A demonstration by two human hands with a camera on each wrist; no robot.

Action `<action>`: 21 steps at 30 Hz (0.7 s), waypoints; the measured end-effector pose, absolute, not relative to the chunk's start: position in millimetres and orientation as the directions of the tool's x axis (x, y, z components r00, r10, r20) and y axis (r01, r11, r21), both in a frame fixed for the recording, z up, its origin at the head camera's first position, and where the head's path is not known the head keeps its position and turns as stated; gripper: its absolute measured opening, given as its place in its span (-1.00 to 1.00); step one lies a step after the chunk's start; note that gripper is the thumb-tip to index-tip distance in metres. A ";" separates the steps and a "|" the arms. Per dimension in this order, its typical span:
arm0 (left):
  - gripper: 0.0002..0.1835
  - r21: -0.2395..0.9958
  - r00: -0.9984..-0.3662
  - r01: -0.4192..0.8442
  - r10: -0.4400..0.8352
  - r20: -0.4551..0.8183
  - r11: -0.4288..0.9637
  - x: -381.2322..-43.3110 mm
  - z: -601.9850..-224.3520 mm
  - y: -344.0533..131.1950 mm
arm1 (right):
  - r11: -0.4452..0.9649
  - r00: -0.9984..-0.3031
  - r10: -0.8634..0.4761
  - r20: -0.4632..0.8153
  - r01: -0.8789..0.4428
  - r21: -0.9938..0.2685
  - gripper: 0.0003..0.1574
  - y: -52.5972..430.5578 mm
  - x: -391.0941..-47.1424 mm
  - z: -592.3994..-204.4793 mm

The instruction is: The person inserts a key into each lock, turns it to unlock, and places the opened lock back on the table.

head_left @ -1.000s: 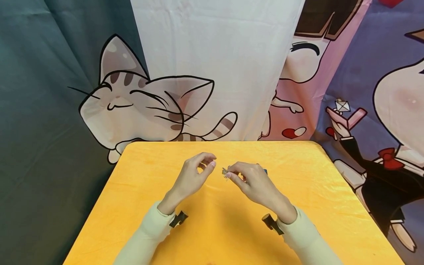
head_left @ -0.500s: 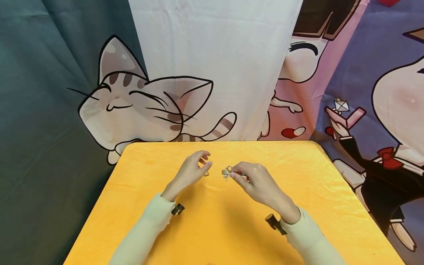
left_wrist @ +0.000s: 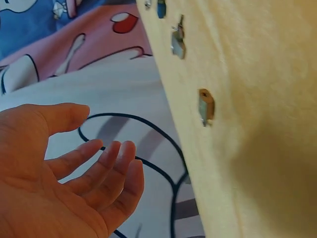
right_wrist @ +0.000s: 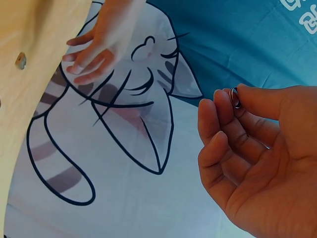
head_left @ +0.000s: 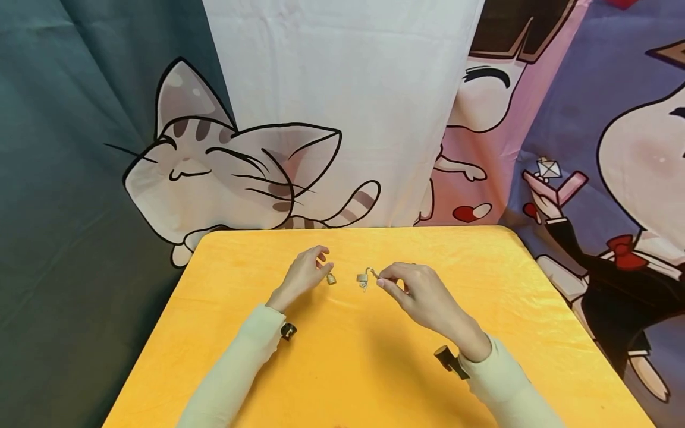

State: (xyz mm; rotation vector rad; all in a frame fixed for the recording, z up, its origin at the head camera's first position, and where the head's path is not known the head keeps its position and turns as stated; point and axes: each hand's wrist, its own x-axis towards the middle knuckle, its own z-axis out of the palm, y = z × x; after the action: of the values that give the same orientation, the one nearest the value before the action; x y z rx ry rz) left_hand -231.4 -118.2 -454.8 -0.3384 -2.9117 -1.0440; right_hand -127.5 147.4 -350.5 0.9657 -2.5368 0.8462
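Observation:
My right hand (head_left: 420, 291) pinches a small metal ring (right_wrist: 235, 98) between thumb and index finger. Just left of those fingertips, a silvery padlock (head_left: 362, 278) lies on the table with a small key at its lower side; a curved brassy piece (head_left: 370, 271) shows between it and the fingers. My left hand (head_left: 306, 274) hangs above the table, fingers loosely bent and nothing in them, as the left wrist view confirms. Beside its thumb sits a small brass padlock (head_left: 331, 279), also visible in the left wrist view as a brass padlock (left_wrist: 206, 105) apart from the hand.
A yellow cloth covers the table (head_left: 342, 362). Farther along it, the left wrist view shows a blue padlock-like item (left_wrist: 161, 8) and a small shiny thing (left_wrist: 147, 4) at the frame's top. Printed curtains (head_left: 342, 71) hang behind the far edge.
My left hand has drawn back to the left, and the brass padlock beside it has come into sight. My right hand has shifted slightly right, uncovering more of the silvery padlock.

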 end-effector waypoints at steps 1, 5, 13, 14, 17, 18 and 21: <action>-0.61 0.622 -0.978 0.205 0.187 0.095 0.755 -233.1 -456.5 -118.8 | 0.603 -0.731 -0.505 0.459 -0.679 -0.419 -0.92 147.7 -127.4 -350.5; -0.62 0.596 -0.986 0.163 0.157 0.062 0.786 -239.5 -466.1 -119.8 | 0.599 -0.731 -0.502 0.462 -0.680 -0.423 -0.93 148.5 -127.8 -352.3; -0.52 0.578 -0.988 0.067 0.137 -0.078 0.813 -251.2 -489.2 -117.6 | 0.600 -0.732 -0.502 0.461 -0.679 -0.423 -0.93 147.6 -129.1 -355.2; -0.51 0.577 -0.987 0.053 0.131 -0.095 0.815 -252.0 -491.1 -117.0 | 0.601 -0.733 -0.503 0.458 -0.677 -0.423 -0.93 147.5 -129.0 -355.3; -0.51 0.575 -0.984 0.017 0.116 -0.136 0.818 -253.7 -496.2 -114.7 | 0.602 -0.737 -0.505 0.450 -0.674 -0.428 -0.92 147.7 -128.3 -355.4; -0.52 0.577 -0.983 0.008 0.112 -0.145 0.816 -254.1 -497.6 -113.9 | 0.602 -0.737 -0.505 0.449 -0.673 -0.429 -0.92 147.8 -128.2 -355.6; -0.56 0.574 -0.983 0.006 0.110 -0.147 0.819 -254.8 -501.1 -112.1 | 0.605 -0.741 -0.504 0.444 -0.670 -0.430 -0.92 147.8 -127.8 -355.9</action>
State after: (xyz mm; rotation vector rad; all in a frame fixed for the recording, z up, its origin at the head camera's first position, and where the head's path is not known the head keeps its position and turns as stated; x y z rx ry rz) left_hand -254.8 -112.1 -501.1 -0.1018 -3.1609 -0.9959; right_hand -127.8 147.8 -355.9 0.9577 -2.5560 0.8545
